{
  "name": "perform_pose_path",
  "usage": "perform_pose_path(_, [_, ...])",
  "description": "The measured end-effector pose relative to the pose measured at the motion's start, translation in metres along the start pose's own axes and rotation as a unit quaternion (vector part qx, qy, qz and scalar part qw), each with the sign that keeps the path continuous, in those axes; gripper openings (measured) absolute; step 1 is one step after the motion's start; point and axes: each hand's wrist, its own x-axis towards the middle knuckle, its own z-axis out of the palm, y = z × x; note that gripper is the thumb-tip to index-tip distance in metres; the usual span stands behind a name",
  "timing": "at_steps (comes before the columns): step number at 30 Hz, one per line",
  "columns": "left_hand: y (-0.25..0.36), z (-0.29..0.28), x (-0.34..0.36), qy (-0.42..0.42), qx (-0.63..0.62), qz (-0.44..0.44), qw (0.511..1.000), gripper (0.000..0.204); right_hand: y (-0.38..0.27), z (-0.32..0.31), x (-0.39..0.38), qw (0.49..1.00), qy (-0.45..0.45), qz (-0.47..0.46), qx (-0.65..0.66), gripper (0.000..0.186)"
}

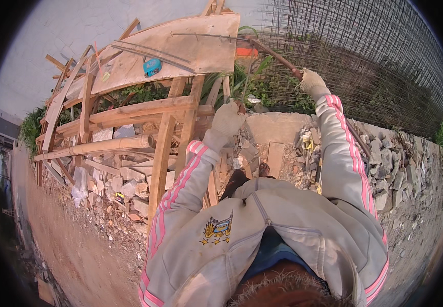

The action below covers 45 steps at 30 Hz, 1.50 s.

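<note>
My right hand (pixel 313 83), in a pale work glove, is wrapped round a long rusty metal bar (pixel 282 59). The bar slants from the board's right edge down past my right forearm. Its far end meets a thin steel rod (pixel 206 36) that lies across the plywood board (pixel 180 56). My left hand (pixel 227 120), also gloved, is closed near the wooden frame, below the board. A thin rod runs down to its fingers, and a brownish end shows beside them; the grip itself is partly hidden.
Two loose rods (pixel 152 55) and a blue tape measure (pixel 152 67) lie on the board. Timber posts (pixel 161 158) and rails prop it up. Steel mesh (pixel 364 61) stands at the right, an orange object (pixel 247 52) before it. Rubble (pixel 385 169) and broken bricks cover the ground nearby.
</note>
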Motion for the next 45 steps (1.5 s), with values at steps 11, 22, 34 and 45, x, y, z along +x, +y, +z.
perform_pose_path(11, [-0.063, -0.068, 0.015, -0.082, 0.048, 0.008, 0.995, 0.025, -0.07, -0.001, -0.046, 0.997, 0.014, 0.078, 0.008, 0.06])
perform_pose_path(22, [-0.085, -0.07, 0.016, -0.112, 0.014, 0.042, 0.993, 0.028, -0.073, 0.027, -0.057, 0.996, 0.027, 0.084, 0.017, 0.056])
perform_pose_path(34, [-0.084, -0.022, -0.011, -0.108, -0.112, -0.075, 0.985, 0.028, -0.03, 0.024, -0.049, 0.97, 0.068, 0.061, 0.224, 0.065])
perform_pose_path(45, [-0.011, -0.011, 0.026, -0.001, 0.096, -0.173, 0.98, 0.018, 0.022, 0.063, -0.005, 0.884, -0.008, 0.04, 0.466, 0.04])
